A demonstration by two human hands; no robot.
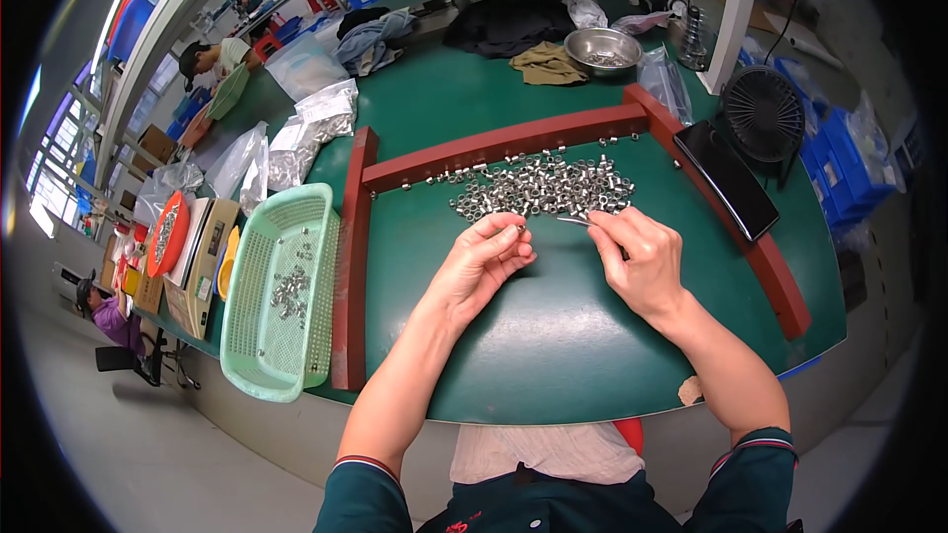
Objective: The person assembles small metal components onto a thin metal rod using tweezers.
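My left hand (482, 265) pinches a small metal ring (520, 228) between thumb and fingertips, just in front of the pile. Only part of the ring shows. In my right hand (642, 259) is a thin, pointed metal tool (573, 221), its tip toward the left hand; the fingers hide the rest, so its kind is unclear. Tool and ring are apart. Behind both hands, a loose pile of small silvery metal rings (543, 184) lies on the green tabletop (533, 336). Dark red bars (504, 146) border the pile at the back and both sides.
A light green plastic basket (259, 336) with some metal pieces stands left of the red frame. A dark phone (726, 183) rests against the right bar, near a black fan (762, 114). Farther back are a metal bowl (602, 47), cloths and plastic bags. People sit at the left.
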